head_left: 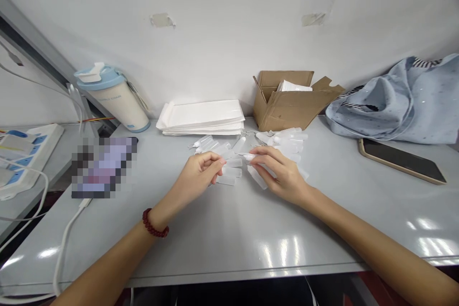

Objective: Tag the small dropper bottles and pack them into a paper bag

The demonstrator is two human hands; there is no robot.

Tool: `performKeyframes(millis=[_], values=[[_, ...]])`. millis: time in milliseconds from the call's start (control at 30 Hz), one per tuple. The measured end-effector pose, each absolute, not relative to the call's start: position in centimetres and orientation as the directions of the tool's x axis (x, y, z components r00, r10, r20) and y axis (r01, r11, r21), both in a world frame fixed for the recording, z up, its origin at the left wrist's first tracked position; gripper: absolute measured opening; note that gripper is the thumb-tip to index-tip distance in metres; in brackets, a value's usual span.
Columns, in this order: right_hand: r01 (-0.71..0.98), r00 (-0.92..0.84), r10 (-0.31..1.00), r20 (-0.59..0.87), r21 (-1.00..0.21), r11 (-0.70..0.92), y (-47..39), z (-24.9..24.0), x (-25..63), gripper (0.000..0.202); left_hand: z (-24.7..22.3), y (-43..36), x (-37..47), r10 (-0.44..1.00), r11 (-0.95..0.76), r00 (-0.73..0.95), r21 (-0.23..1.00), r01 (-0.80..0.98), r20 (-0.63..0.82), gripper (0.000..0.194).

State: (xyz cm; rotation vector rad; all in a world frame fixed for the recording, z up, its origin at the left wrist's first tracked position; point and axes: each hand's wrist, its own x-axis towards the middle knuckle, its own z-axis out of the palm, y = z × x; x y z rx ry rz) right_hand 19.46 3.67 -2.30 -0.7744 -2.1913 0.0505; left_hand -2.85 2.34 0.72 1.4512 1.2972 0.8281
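Small frosted, see-through plastic tubes [296,136], some with thin thread-like ends, lie in a loose pile on the grey table [222,234]. My left hand [199,174] is closed in a pinch at the pile's left side, thumb against forefinger. Whatever those fingertips hold, if anything, is too small to name. Across from it, my right hand [281,172] pinches a whitish plastic tube [248,157] between thumb and fingers, its narrow end pointing left. Several more tubes [233,172] lie between and behind the hands, partly hidden by the fingers.
Behind the pile are a stack of white envelopes [202,114] and an open cardboard box [287,110]. A bottle [116,100], a charging phone [107,167] and a power strip [32,158] stand left. Rightward lie a blue cloth bag [398,100] and another phone [401,160].
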Motion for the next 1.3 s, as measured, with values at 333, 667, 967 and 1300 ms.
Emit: performKeyframes(millis=[333,667,967,1300], values=[[0.487,-0.471,0.631,0.616,-0.415,0.768,2.9,-1.8,19.3,0.020,0.7,1.9,-2.7,0.958,-0.004,0.270,0.936,0.352,-0.097,0.027],[0.512,-0.426,0.719,0.548,-0.510,0.692,2.5,-1.7,19.3,0.021,0.9,1.7,-2.4,0.957,-0.035,0.280,0.933,0.358,-0.071,0.025],[0.529,-0.407,0.728,0.551,-0.508,0.680,2.2,-1.5,19.3,0.021,0.9,1.3,-2.5,0.929,-0.045,0.361,0.939,0.341,-0.086,0.019],[0.474,-0.386,0.748,0.540,-0.579,0.663,1.8,-0.9,19.3,0.022,1.0,1.3,-2.5,0.930,-0.075,0.362,0.932,0.353,-0.062,0.022]])
